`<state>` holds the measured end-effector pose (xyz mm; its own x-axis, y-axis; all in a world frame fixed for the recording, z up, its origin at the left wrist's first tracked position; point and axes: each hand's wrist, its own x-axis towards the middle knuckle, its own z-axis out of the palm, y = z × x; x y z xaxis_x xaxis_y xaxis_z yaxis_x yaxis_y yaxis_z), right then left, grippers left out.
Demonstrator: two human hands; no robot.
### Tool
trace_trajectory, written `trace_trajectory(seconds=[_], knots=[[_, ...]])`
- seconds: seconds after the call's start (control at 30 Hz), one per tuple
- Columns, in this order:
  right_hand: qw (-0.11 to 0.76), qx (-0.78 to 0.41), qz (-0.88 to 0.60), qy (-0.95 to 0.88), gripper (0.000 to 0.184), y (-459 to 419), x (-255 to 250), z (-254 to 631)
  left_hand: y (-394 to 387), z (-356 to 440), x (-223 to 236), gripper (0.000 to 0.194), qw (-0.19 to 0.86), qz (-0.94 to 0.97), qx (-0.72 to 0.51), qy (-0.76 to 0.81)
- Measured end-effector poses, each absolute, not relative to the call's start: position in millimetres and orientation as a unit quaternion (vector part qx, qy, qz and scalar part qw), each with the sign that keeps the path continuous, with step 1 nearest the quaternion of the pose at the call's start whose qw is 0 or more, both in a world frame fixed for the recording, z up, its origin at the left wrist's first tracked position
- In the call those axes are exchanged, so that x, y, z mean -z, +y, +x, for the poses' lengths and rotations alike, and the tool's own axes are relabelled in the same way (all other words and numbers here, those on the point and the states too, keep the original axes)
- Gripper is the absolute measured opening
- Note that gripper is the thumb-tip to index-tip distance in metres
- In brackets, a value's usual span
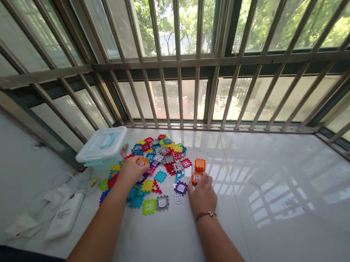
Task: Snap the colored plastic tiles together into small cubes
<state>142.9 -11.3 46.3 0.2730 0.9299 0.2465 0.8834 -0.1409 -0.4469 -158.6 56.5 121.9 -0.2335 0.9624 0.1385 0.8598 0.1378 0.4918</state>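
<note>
My left hand [131,172] reaches over a colourful pile of plastic building tiles [160,176]. Its fingers are closed on an orange window tile [142,162]. My right hand [203,196], with a bracelet on the wrist, has its fingers closed around another orange window tile [196,179] at the pile's right side. Directly beyond that tile lies an orange stack of tiles [200,165]. A purple tile [181,188] and a white window piece [177,199] lie just left of my right hand. My fingers partly hide both held tiles.
A clear, light-green lidded box [101,148] stands left of the pile. A white power strip [66,215] with cables lies at the left, near the wall. Barred windows [220,62] border the glossy white surface [264,217] at the back.
</note>
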Motion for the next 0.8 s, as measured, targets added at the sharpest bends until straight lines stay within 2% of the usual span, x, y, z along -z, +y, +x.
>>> trace_trajectory(seconds=[0.23,0.37,0.47,0.8], knots=[[0.264,-0.039,-0.755,-0.599,0.057,-11.3,-46.0,142.3,-10.9,-70.4,-99.0,0.061,0.415,0.562,-0.376,0.609],[0.264,-0.036,-0.754,-0.6,0.057,-13.4,-45.1,143.1,-18.6,-46.0,-85.6,0.064,0.52,0.5,-0.422,0.55],[0.266,-0.027,-0.747,-0.609,0.058,-16.8,-43.4,144.8,-16.9,-44.1,-83.9,0.063,0.558,0.471,-0.44,0.523],[0.294,-0.003,-0.727,-0.621,0.062,-26.3,-46.1,148.8,-11.2,-46.2,-75.1,0.059,0.594,0.427,-0.474,0.49]])
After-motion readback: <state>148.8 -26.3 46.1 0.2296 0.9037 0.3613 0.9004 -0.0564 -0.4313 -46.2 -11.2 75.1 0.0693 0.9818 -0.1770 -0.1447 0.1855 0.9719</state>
